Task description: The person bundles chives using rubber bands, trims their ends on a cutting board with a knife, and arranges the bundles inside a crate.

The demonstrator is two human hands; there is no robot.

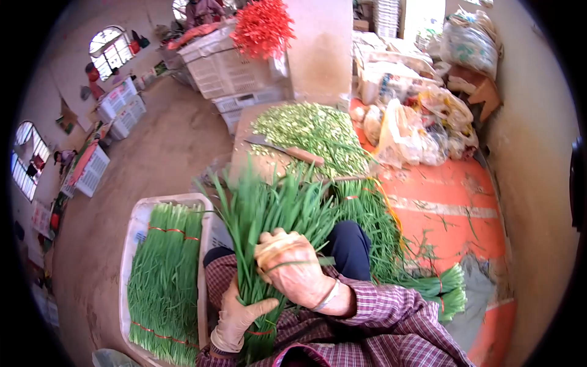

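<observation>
A large bunch of long green leafy stalks (275, 208) stands upright over my lap, its leaf tips fanned out and partly blurred. My left hand (241, 315), in a pale glove, is wrapped round the lower part, near a red band. Higher up, my right hand (292, 269) has its fingers closed at the leaves, with a metal bracelet at the wrist. Beyond the bunch, a knife (302, 155) with a wooden handle lies on a board (244, 125) strewn with cut green and white pieces (312, 119).
At left, a white crate (126, 263) holds banded green bunches (162, 275). More bunches (373, 238) lie at right on an orange mat (440, 189). Plastic bags (416, 131) lie beyond it. Stacked crates (232, 70) carry red ties (263, 27). People are at work far left.
</observation>
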